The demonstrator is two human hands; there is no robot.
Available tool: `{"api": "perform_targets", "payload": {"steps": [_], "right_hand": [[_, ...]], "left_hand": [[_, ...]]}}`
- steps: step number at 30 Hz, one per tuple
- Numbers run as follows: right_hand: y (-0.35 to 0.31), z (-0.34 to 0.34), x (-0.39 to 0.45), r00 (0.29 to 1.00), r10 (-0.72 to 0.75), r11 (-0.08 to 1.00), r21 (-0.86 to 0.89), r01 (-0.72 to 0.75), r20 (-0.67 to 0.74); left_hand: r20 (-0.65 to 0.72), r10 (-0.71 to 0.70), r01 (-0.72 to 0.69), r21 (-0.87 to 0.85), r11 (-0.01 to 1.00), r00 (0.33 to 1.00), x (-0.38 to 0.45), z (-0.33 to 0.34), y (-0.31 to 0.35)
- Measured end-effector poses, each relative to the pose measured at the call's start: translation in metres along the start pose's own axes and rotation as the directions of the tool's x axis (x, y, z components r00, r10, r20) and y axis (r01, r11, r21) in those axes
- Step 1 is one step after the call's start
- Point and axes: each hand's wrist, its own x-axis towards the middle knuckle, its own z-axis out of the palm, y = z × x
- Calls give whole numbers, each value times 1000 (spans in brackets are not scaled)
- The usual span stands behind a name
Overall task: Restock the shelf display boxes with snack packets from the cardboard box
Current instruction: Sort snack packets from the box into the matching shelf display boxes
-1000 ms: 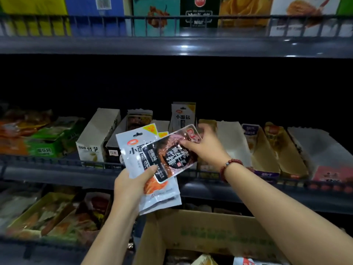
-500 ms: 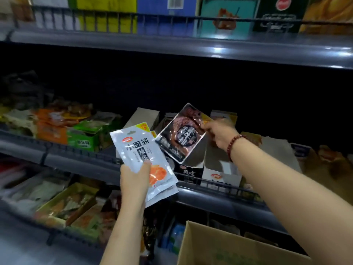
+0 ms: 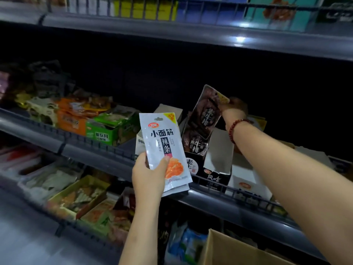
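The right hand [image 3: 234, 106] pinches a dark packet [image 3: 205, 115] by its top corner, apparently to lower it into the display box [image 3: 198, 165], while the left hand [image 3: 149, 175] clasps spare white packets [image 3: 164, 148] clear of the shelf.

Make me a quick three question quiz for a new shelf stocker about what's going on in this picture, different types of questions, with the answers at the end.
1. True or false: the left hand holds the white packets below the shelf rail.
2. Multiple choice: the right hand pinches the dark packet by
A. its top corner
B. its bottom edge
C. its middle
3. Fill in: the dark packet is held over the open black display box, which already holds packets of the ____ dark design.

Key: 1 false, they are raised in front of the shelf; 2 A; 3 same.
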Motion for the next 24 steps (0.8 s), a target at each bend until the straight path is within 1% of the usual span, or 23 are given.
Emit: {"api": "perform_targets", "payload": {"steps": [4,9,12,16,21,24], "right_hand": [[16,11,-13,989,32,997,-75,-21,145],[35,20,-20,981,-19,983,-176,54,193],[43,21,-20,966,-12,969,-236,75,256],[49,21,-17,960,-5,942,-321,99,281],[50,21,-14,951,15,942,-322,90,308],[52,20,-16,952,-6,963,-255,88,306]], "left_hand": [[4,-22,22,-33,999,1000,-4,4,-1],[24,4,-3,-23,1000,1000,-4,7,-1],[25,23,-22,-27,999,999,-3,8,-2],[35,48,-46,-44,998,998,-4,11,-1],[48,48,-44,-65,997,998,-3,11,-2],[65,42,-38,-70,997,997,-5,12,-2]]}}
